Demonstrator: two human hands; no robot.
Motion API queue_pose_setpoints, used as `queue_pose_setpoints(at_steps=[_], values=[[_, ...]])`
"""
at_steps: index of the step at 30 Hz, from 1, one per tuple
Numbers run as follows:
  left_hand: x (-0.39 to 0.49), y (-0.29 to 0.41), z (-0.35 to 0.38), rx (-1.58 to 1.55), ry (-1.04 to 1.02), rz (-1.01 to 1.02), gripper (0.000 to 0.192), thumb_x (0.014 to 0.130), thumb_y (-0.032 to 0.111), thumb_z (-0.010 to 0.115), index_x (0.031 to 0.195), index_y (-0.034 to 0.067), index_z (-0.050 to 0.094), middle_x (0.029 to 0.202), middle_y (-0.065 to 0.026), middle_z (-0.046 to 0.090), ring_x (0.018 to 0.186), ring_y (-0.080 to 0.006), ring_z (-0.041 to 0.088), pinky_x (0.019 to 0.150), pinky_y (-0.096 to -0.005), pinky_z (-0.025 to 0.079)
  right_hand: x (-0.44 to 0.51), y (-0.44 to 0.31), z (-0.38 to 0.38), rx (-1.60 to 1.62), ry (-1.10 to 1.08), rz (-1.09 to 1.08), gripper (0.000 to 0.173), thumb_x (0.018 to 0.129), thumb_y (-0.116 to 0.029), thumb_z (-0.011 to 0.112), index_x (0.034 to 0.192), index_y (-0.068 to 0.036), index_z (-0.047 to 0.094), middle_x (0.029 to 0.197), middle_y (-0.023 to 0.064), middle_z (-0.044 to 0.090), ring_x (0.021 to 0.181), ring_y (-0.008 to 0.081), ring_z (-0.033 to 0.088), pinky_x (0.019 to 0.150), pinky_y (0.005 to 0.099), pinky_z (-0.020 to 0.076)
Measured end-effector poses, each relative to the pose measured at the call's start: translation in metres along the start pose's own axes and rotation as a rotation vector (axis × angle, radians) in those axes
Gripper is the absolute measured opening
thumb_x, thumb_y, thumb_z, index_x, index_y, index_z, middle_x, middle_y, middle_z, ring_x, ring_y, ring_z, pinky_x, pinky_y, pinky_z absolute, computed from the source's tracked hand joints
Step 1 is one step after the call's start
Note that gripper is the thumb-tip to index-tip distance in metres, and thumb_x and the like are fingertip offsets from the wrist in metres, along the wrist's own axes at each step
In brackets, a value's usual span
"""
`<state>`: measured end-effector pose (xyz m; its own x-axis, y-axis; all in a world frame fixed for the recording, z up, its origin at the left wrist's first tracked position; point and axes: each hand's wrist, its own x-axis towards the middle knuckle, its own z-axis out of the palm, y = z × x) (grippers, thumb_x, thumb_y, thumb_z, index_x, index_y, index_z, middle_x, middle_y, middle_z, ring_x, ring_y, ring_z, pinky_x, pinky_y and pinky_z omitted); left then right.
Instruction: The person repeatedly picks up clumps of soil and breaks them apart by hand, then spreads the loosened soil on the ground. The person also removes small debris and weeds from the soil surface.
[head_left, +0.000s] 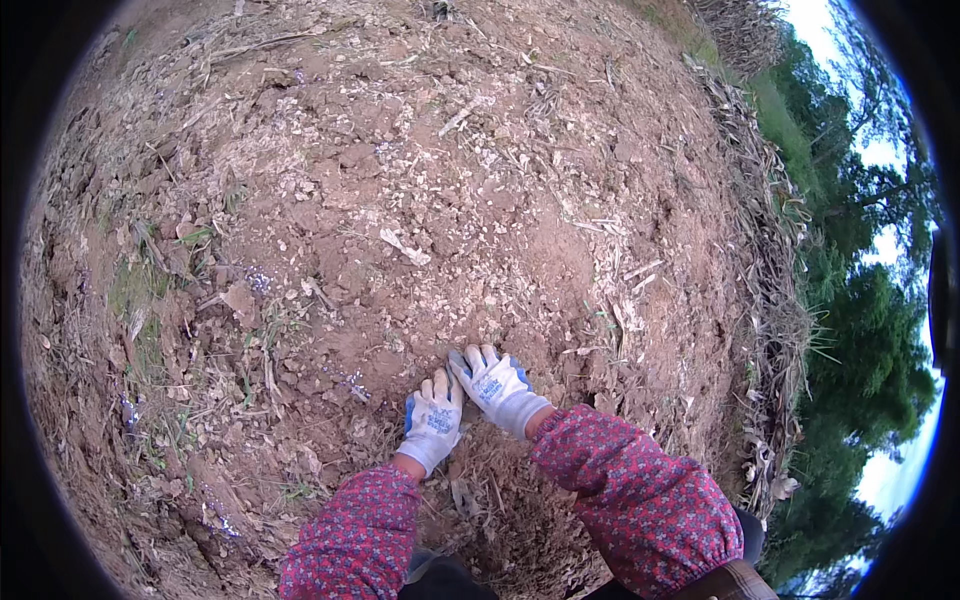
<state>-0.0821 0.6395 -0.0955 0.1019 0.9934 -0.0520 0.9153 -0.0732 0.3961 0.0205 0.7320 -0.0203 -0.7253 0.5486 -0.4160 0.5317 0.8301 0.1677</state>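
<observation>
My left hand and my right hand wear white knit work gloves with blue coated palms and blue print on the backs. Both rest palm down on loose reddish-brown soil, side by side, with the thumb sides almost touching. Their fingers reach forward and lie slightly apart. No object shows in either hand, though the palms are hidden from above. Red floral sleeve covers run up both forearms. Just left of my left hand is a small patch of purple-white grains.
Dry stalk pieces and pale crumbs of plant litter are strewn over the ground. More purple-white grains and some grass tufts lie to the left. A bank of dry stalks borders the right side, with green trees beyond.
</observation>
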Motion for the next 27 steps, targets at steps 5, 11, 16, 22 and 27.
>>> queue_pose_setpoints(at_steps=[5, 11, 16, 22, 27], values=[[-0.001, -0.009, 0.003, -0.174, -0.111, 0.018, 0.086, 0.065, 0.028, 0.077, 0.133, -0.005, 0.036, 0.120, -0.0198, 0.045, 0.108, -0.0345, 0.049, 0.087, -0.0416, 0.046, 0.005, -0.006, 0.014, 0.033, -0.034, 0.026, 0.066, 0.075, -0.020, 0.066, 0.134, -0.005, 0.041, 0.122, 0.0163, 0.045, 0.108, 0.0325, 0.049, 0.080, 0.0441, 0.0503], [-0.018, -0.022, -0.019, -0.775, 0.113, -0.017, 0.065, 0.070, 0.009, 0.070, 0.129, 0.001, 0.046, 0.111, -0.0158, 0.058, 0.104, -0.0295, 0.058, 0.087, -0.0385, 0.048, 0.001, 0.017, -0.020, 0.583, -0.085, -0.021, 0.060, 0.064, -0.025, 0.078, 0.116, -0.007, 0.054, 0.113, 0.0186, 0.054, 0.101, 0.0349, 0.057, 0.083, 0.0408, 0.0500], [-0.036, -0.024, -0.042, -1.684, -0.172, -0.297, 0.040, 0.082, 0.001, 0.063, 0.121, 0.002, 0.055, 0.102, -0.0043, 0.064, 0.090, -0.0149, 0.063, 0.079, -0.0321, 0.054, 0.026, 0.021, -0.055, 0.951, -0.261, -0.230, 0.033, 0.068, -0.027, 0.075, 0.089, -0.004, 0.062, 0.078, 0.0103, 0.064, 0.074, 0.0227, 0.061, 0.069, 0.0335, 0.0487], [-0.045, -0.001, -0.097, -1.988, 0.295, -0.176, 0.045, 0.079, 0.004, 0.072, 0.119, 0.003, 0.053, 0.107, -0.0048, 0.062, 0.098, -0.0177, 0.063, 0.088, -0.0338, 0.053, 0.021, 0.014, -0.117, 1.306, -0.242, -0.225, 0.027, 0.080, -0.024, 0.071, 0.092, -0.001, 0.064, 0.076, 0.0052, 0.066, 0.069, 0.0104, 0.060, 0.063, 0.0278, 0.0495], [-0.078, 0.001, -0.093, -1.876, -0.009, -0.444, 0.043, 0.081, 0.013, 0.072, 0.119, 0.004, 0.054, 0.105, -0.0060, 0.064, 0.093, -0.0175, 0.063, 0.081, -0.0318, 0.053, 0.008, -0.017, -0.068, 1.453, -0.337, -0.447, 0.018, 0.085, -0.014, 0.065, 0.100, -0.004, 0.065, 0.083, 0.0027, 0.066, 0.073, 0.0072, 0.058, 0.068, 0.0248, 0.0500]])
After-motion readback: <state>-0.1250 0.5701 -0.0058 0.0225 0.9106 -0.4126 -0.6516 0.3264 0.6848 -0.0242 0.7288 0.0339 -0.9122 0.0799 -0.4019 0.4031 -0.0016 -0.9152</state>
